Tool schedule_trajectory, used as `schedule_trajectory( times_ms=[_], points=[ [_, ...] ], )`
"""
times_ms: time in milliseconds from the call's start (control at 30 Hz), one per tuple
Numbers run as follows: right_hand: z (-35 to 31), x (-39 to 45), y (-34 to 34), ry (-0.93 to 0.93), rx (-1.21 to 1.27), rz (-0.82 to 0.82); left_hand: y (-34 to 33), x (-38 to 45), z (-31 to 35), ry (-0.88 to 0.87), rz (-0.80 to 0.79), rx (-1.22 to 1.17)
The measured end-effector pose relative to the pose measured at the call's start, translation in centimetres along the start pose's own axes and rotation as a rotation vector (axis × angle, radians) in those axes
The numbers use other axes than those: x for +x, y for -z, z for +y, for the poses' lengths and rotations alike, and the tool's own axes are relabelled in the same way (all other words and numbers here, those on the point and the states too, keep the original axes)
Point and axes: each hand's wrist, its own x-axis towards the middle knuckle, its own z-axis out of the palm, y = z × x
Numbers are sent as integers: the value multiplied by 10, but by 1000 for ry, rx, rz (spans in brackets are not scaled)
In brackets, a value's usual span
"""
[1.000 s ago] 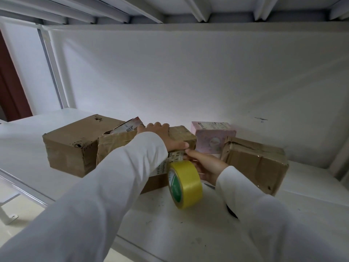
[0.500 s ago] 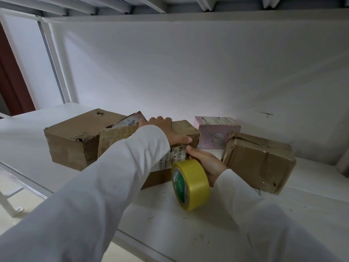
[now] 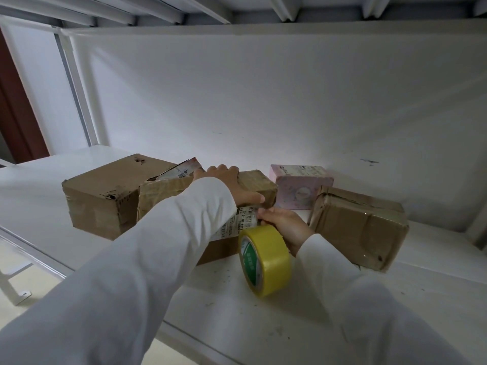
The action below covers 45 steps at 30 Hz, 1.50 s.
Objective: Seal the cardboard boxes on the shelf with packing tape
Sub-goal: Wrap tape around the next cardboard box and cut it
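Your left hand (image 3: 234, 188) lay flat on top of the middle box (image 3: 253, 185) on the shelf (image 3: 39, 185), fingers reaching over the far edge. Your right hand (image 3: 284, 227) curled around the yellow tape roll (image 3: 266, 259), held upright against the box's near right corner.

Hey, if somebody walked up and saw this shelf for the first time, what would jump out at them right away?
The bright yellow tape roll stands out first, upright on edge at the front of the white shelf, gripped by the right hand. Just behind it the left hand presses on the middle cardboard box. At the back sits a pink box, the only pastel among brown ones.
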Motion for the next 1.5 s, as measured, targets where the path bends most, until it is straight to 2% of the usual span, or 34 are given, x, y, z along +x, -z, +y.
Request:
schedule_trajectory(
  times_ms=[67, 133, 300, 367, 500, 600, 667, 800, 933, 1033, 1100, 1233, 1300, 1367, 1433, 1500],
  points=[
    [7, 2, 5, 5, -164, 98, -2, 2, 2, 21, -3, 25],
    [16, 2, 14, -39, -176, 158, -5, 3, 7, 51, 7, 68],
    [13, -4, 30, -148, -94, 108, -11, 5, 13, 86, 57, 134],
    [4, -6, 29, -87, -148, 104, -13, 3, 15, 87, 82, 164],
    [-15, -6, 25, 180, -317, 239, -14, 3, 17, 59, 96, 202],
    [-28, -2, 21, 281, -429, 151, -12, 6, 14, 32, 57, 179],
    [-33, 3, 17, 311, -498, 84, -10, 7, 13, 18, 36, 172],
    [-36, 10, 15, 350, -648, 144, -10, 9, 12, 6, 19, 180],
    [-32, 10, 19, 371, -649, 156, -9, 9, 10, -8, 16, 179],
    [-36, 8, 23, 382, -667, 105, -10, 8, 10, -18, 21, 182],
    [-39, 7, 26, 354, -733, 73, -10, 7, 10, -17, 28, 187],
    [-38, 1, 31, 143, -789, 185, -11, 6, 10, -14, 43, 190],
    [-43, -13, 28, -29, -657, 77, -11, 7, 10, -7, 51, 189],
    [-40, -24, 23, -221, -593, -120, -11, 7, 10, -1, 50, 194],
    [-31, -30, 18, -308, -577, -248, -12, 7, 11, 3, 49, 197],
    [-23, -32, 18, -329, -490, -294, -12, 5, 12, 3, 61, 201]
  ],
)
